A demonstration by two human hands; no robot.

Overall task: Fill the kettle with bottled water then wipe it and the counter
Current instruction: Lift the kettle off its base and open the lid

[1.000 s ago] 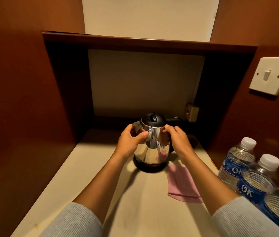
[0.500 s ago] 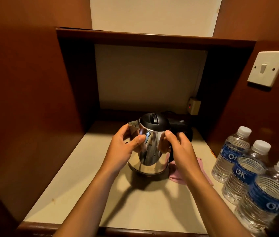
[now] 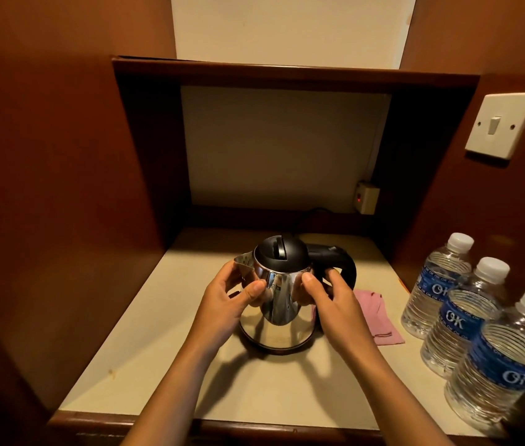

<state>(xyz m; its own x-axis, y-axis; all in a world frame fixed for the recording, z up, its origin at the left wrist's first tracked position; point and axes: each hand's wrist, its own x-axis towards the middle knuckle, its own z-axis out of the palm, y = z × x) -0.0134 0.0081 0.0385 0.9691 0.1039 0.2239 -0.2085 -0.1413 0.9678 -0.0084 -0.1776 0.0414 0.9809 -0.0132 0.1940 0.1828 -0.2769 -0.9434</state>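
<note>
Both my hands grip the kettle (image 3: 279, 304): left hand (image 3: 229, 304) below the spout, right hand (image 3: 335, 304) by the handle, fingers curled around.

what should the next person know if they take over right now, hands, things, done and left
Left hand and right hand grip the steel kettle by its sides, on the counter; lid closed. Pink cloth lies right of it. Three water bottles stand capped at the right edge. Done: nothing visible. Left: open lid, fill, wipe kettle and counter.
</note>
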